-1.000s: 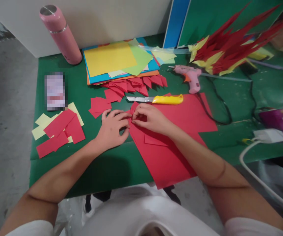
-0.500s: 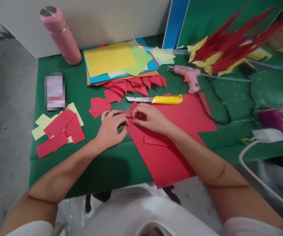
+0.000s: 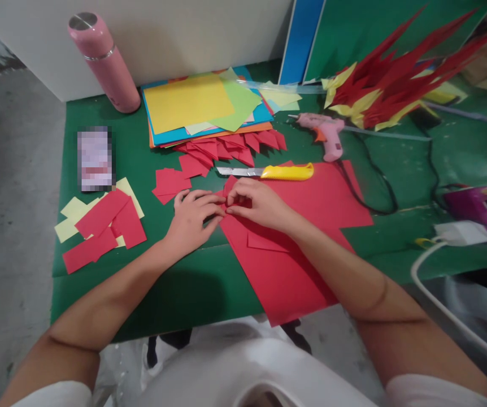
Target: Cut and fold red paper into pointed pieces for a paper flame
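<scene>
My left hand (image 3: 192, 217) and my right hand (image 3: 254, 203) meet at the middle of the green table (image 3: 175, 288). Both pinch a small piece of red paper (image 3: 227, 186) between their fingertips, folding it against the table. The piece is mostly hidden by the fingers. Under my right forearm lie large red paper sheets (image 3: 303, 249). A yellow-handled utility knife (image 3: 269, 171) with its blade out lies just beyond my hands.
Folded red pieces (image 3: 230, 146) lie before a stack of coloured paper (image 3: 201, 104). Red and pale yellow offcuts (image 3: 103, 220) sit left. A pink bottle (image 3: 105, 62), a pink glue gun (image 3: 328, 133) with cable, a spiky red-yellow paper shape (image 3: 396, 79) and a purple device (image 3: 481, 206) surround them.
My fingertips shifted slightly on the small red piece as the fold is pressed. Nothing else on the table moved.
</scene>
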Available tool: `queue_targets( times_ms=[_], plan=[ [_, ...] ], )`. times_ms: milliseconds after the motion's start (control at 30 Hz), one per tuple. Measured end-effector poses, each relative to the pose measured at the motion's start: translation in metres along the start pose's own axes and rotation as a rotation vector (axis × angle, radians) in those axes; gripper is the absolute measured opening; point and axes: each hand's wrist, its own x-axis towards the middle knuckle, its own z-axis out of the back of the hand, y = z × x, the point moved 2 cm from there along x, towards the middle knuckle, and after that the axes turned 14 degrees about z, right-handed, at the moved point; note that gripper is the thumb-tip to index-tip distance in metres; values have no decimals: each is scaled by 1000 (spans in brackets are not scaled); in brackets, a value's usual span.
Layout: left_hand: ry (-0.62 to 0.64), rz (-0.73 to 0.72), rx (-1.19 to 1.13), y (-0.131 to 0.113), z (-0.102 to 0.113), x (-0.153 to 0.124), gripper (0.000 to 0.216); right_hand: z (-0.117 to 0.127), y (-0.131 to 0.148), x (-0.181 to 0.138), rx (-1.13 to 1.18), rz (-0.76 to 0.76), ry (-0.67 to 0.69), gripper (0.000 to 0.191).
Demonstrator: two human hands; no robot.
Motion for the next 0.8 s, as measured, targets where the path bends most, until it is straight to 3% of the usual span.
queue_targets(
  times_ms=[667,800],
  plan=[
    [-25,-124,-49,1,6,-1,16,-1,-1,0,26,-11,20,7],
    [-19,-77,-88,1,6,-1,13,0,-1,0,21,-10,18,7]
  ],
)
